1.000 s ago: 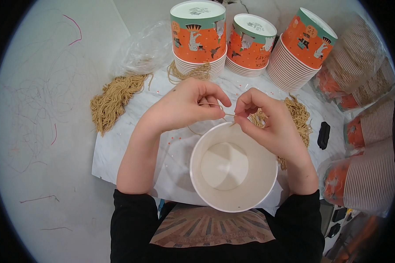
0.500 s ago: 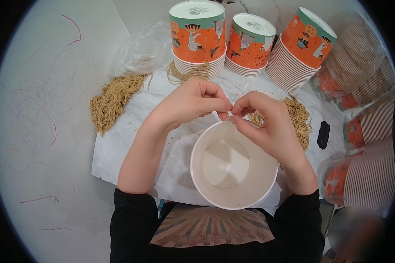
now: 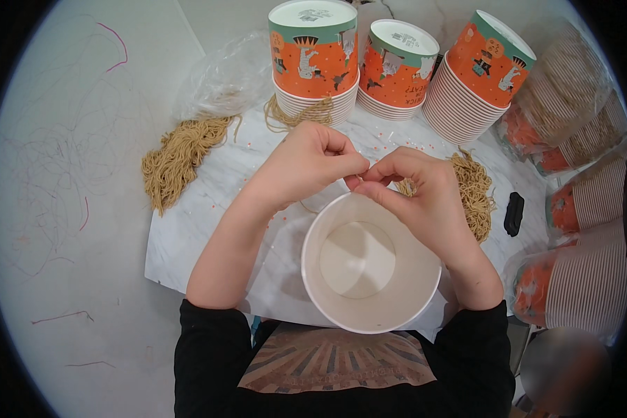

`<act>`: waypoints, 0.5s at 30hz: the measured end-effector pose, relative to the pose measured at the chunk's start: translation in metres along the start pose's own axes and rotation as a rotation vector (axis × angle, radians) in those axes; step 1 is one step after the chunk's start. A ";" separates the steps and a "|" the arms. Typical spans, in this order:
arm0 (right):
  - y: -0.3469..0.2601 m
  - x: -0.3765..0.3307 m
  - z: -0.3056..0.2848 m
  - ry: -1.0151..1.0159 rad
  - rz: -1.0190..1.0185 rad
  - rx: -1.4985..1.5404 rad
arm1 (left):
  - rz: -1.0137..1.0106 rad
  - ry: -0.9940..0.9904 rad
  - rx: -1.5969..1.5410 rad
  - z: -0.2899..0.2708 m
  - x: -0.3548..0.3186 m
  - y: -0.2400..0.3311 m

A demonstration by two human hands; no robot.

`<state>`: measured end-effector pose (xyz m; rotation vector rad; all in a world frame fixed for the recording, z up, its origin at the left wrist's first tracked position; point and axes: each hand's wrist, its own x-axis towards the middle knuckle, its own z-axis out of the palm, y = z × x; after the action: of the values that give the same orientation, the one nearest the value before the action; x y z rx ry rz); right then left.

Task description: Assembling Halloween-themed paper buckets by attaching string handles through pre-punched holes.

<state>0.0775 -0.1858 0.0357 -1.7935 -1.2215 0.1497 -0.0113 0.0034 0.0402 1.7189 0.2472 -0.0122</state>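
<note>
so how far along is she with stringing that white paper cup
Done: nothing visibly fastened yet. In hand: left hand and right hand pinch together at the far rim of the open white paper cup; any string there is too fine to see. Left: tan string bundles and stacked orange cups wait.

Three stacks of upturned orange paper cups (image 3: pixel 313 59) (image 3: pixel 396 66) (image 3: pixel 479 76) stand along the far edge of a white marble slab (image 3: pixel 195 240), with a crumpled clear plastic bag (image 3: pixel 223 80) to their left. A bundle of tan string (image 3: pixel 177 157) lies below the bag; a small black object (image 3: pixel 514 213) lies at right, near sleeved cup stacks (image 3: pixel 585 279).
</note>
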 end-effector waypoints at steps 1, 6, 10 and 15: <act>0.000 0.000 0.000 -0.006 0.022 0.020 | 0.023 0.015 0.018 0.001 0.000 0.000; 0.000 0.001 -0.002 -0.046 0.081 0.079 | 0.051 0.022 0.030 -0.002 -0.001 -0.005; 0.001 0.001 -0.001 -0.033 -0.039 0.025 | 0.081 -0.048 -0.092 -0.002 0.003 -0.011; 0.003 0.001 0.001 -0.029 -0.114 -0.077 | 0.160 -0.051 -0.041 0.001 0.008 -0.014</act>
<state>0.0788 -0.1847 0.0331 -1.7872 -1.3635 0.0642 -0.0059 0.0057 0.0256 1.6907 0.0711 0.0656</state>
